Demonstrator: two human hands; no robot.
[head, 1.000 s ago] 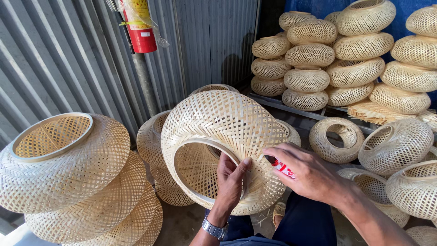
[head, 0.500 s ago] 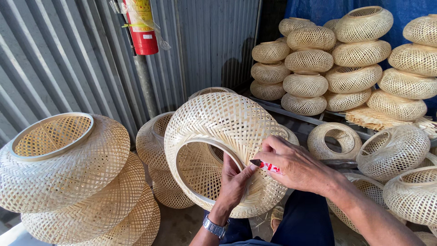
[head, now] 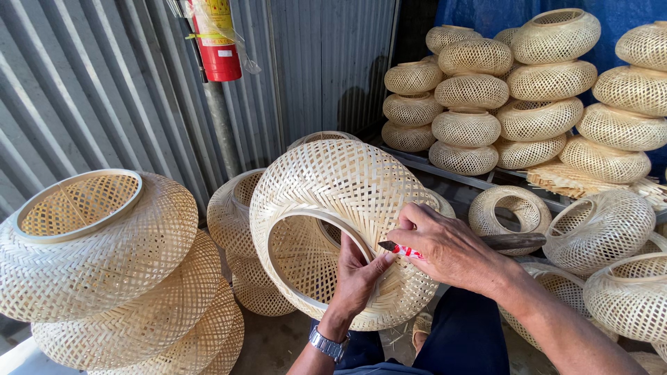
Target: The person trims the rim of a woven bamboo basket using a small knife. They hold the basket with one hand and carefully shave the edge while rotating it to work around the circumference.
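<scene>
On lap, head view: round pale woven bamboo lampshade (head: 333, 208), weave looks complete. Left hand (head: 358, 278) fingers clamped on rim; right hand (head: 448, 246) gripping red-handled knife (head: 403, 250) at rim. Edge trimming seemingly unfinished. Finished shades (head: 486, 90) stacked behind.

Sunlit corrugated metal wall (head: 83, 90)

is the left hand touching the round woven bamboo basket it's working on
Touching. The head view shows the left hand reaching inside the round woven bamboo basket, fingertips pressed against its rim beside the right hand.
</scene>
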